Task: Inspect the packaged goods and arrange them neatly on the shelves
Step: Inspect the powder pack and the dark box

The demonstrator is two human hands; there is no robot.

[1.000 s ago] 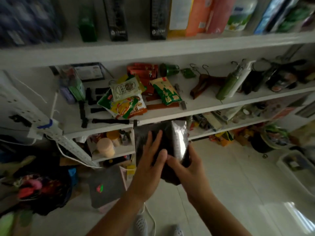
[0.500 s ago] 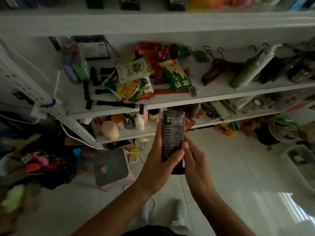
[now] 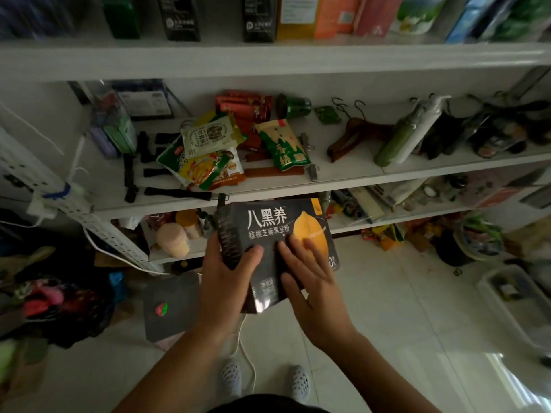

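Note:
A black box (image 3: 268, 228) with white Chinese lettering and a yellow picture is held in front of the white shelves (image 3: 268, 59), its front face toward me. My left hand (image 3: 223, 281) grips its left side, thumb across the front. My right hand (image 3: 310, 281) lies on the front face with fingers spread and fairly straight. On the middle shelf lie several snack packets: a pale one (image 3: 208, 137), a green-and-yellow one (image 3: 208, 171) and a green-and-cream one (image 3: 283, 144). Boxes and pouches stand upright on the top shelf, among them a black box (image 3: 179, 16).
The middle shelf also carries black clips (image 3: 143, 168), wooden hangers (image 3: 354, 135), a green spray bottle (image 3: 396, 138) and a white pump bottle (image 3: 423, 126). A white power strip (image 3: 44, 186) hangs at left. A grey stool (image 3: 170, 308), clutter and a white bin (image 3: 512, 296) stand on the tiled floor.
The box has turned from its narrow text-covered side to its broad front face. My right hand has moved from gripping its edge onto the front. The view tilted up, showing the top shelf again.

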